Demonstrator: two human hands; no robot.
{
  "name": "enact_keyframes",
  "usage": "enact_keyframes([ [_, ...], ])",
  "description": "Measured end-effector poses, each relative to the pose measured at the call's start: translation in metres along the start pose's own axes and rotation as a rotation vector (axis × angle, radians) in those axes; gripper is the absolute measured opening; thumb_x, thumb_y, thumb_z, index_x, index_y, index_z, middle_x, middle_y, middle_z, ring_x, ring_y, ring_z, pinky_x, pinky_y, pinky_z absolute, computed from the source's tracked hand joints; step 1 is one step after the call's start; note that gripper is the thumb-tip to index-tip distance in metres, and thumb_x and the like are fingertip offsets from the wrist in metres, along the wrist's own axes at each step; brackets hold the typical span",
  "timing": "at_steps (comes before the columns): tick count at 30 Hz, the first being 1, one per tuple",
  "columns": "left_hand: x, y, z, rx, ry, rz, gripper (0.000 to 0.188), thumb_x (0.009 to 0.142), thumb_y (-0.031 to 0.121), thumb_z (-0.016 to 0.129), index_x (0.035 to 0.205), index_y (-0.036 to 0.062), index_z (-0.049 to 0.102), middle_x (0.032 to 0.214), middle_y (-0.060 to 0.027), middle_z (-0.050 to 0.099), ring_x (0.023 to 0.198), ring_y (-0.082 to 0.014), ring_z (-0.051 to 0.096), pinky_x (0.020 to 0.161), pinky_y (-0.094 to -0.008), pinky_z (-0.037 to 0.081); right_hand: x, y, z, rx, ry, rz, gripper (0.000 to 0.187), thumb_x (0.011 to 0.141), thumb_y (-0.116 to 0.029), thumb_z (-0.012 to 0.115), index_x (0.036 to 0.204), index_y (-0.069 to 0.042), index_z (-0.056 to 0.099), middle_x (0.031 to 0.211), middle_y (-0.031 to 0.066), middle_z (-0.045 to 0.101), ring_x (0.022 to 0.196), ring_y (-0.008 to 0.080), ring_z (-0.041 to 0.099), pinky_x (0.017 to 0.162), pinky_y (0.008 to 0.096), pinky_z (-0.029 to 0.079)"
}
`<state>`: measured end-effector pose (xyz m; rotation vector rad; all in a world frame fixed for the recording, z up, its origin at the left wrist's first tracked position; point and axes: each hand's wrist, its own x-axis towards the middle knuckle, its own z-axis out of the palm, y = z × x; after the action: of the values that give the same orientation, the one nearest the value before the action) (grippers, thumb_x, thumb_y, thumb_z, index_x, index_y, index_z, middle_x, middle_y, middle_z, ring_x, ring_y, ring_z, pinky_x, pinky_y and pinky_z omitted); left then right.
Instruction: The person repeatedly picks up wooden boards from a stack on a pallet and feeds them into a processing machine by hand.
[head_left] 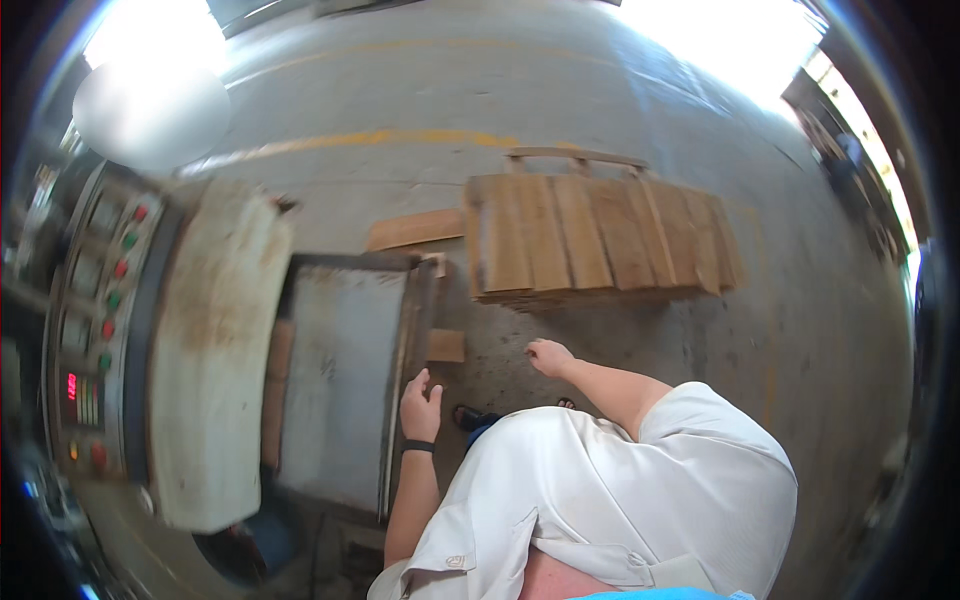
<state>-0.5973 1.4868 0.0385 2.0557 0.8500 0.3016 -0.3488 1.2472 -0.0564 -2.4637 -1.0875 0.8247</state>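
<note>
Can see wood stack upper ctr of frame, long axis L–R, up-frame of nearer R hand. Holding nothing visible: L hand part-open; R curled, can't tell how far.

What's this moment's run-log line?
left hand: open, beside grey tabletop | right hand: loosely curled | brown boards: stacked ahead | panel display: lit red

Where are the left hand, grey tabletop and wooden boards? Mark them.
Left hand (421,410): head view, middle of the hand.
Grey tabletop (342,380): head view, bare middle surface.
Wooden boards (618,232): head view, face of a middle board.
</note>
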Motion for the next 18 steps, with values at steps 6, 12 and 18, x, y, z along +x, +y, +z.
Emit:
enact_keyframes([
  [6,0.018,0.072,0.087,-0.006,-0.184,0.089,0.040,0.089,0.010,0.071,0.128,0.0008,0.062,0.116,-0.0148,0.069,0.105,-0.0279,0.067,0.093,-0.0386,0.053,-0.168,0.194,0.039,0.196,-0.008,0.730,0.040,0.073,-0.009,0.072,0.113,-0.015,0.073,0.107,0.0098,0.074,0.100,0.0274,0.070,0.087,0.0397,0.056],
  [12,0.003,0.167,0.218,0.002,-0.376,0.226,0.039,0.090,0.011,0.070,0.127,0.0017,0.063,0.115,-0.0140,0.069,0.104,-0.0268,0.068,0.093,-0.0380,0.053,-0.340,0.302,0.092,0.326,-0.093,0.840,0.034,0.071,-0.009,0.075,0.105,-0.014,0.075,0.103,0.0081,0.075,0.095,0.0259,0.071,0.082,0.0378,0.057],
  [18,-0.035,0.245,0.344,-0.020,-0.632,0.386,0.040,0.089,0.013,0.070,0.127,0.0032,0.063,0.114,-0.0142,0.070,0.103,-0.0284,0.068,0.093,-0.0385,0.053,-0.443,0.350,0.138,0.509,-0.100,1.064,0.028,0.071,-0.009,0.076,0.099,-0.011,0.076,0.101,0.0084,0.075,0.095,0.0242,0.072,0.082,0.0365,0.057],
])
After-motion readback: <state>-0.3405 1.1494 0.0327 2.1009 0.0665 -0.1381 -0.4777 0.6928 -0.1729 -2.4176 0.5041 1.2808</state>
